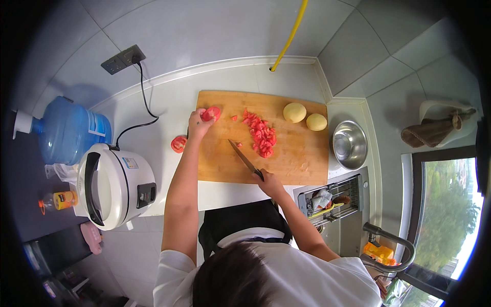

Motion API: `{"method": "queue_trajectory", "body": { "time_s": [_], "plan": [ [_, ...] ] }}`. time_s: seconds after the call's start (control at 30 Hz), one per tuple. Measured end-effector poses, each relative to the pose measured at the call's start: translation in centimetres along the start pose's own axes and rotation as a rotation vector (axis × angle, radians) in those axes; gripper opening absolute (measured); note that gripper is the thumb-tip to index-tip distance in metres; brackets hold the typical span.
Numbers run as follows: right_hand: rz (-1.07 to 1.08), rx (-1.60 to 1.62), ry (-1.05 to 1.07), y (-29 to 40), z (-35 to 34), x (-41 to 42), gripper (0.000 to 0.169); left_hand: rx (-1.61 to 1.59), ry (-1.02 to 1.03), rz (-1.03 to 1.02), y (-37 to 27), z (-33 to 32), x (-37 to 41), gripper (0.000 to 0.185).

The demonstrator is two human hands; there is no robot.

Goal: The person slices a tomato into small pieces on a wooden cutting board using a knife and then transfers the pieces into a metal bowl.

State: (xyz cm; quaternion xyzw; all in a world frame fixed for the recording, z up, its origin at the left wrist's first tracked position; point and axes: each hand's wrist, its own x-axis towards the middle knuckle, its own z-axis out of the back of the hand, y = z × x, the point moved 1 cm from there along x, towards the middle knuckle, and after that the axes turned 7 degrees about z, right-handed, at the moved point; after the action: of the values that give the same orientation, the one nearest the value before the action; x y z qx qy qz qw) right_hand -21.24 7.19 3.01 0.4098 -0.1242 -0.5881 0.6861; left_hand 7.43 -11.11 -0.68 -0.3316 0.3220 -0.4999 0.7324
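Observation:
On the upper left of the wooden cutting board (226,169), my left hand (200,122) grips a cut piece of tomato (211,114). My right hand (271,183) is closed round the black handle of a kitchen knife (243,156) at the board's near edge; the blade lies low over the board and points up and left. Diced tomato (264,137) forms a pile right of the blade, with a few loose bits nearer to it. Another cut tomato piece (178,144) rests on the counter, left of the board. Two peeled, pale yellow potatoes (294,113) sit at the board's upper right.
A steel bowl (350,145) stands right of the board, above the sink rack (333,199) and a faucet (399,243). To the left are a white rice cooker (115,186), its black cord (144,92) and a blue water jug (73,130). A yellow hose (290,36) enters the counter behind.

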Motion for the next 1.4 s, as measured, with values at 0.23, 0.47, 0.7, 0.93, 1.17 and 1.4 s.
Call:
{"method": "queue_trajectory", "body": {
  "time_s": [0.23,0.47,0.7,0.93,1.17,1.4],
  "plan": [
    [-0.114,0.070,-0.129,-1.6,2.4,0.4,0.039,-0.076,-0.085,-0.069,-1.9,0.3,-5.1,0.046],
    [-0.037,0.080,-0.193,-0.2,2.3,0.0,0.036,-0.169,-0.075,-0.050,-1.8,-1.3,-15.4,0.048],
    [0.038,0.087,-0.234,2.7,0.5,-1.2,0.032,-0.133,-0.179,-0.183,-2.2,-3.7,-19.6,0.049],
    [0.046,0.057,-0.215,3.8,-1.9,-3.2,0.030,-0.200,-0.202,-0.098,-2.5,-3.7,-20.8,0.041],
    [0.016,-0.061,-0.176,3.5,-2.8,-3.8,0.031,-0.201,-0.218,-0.093,-2.2,-3.8,-20.6,0.037],
    [-0.001,-0.137,-0.125,2.7,-3.2,-1.9,0.032,-0.176,-0.194,-0.072,-1.8,-4.1,-20.2,0.037]
  ]
}}
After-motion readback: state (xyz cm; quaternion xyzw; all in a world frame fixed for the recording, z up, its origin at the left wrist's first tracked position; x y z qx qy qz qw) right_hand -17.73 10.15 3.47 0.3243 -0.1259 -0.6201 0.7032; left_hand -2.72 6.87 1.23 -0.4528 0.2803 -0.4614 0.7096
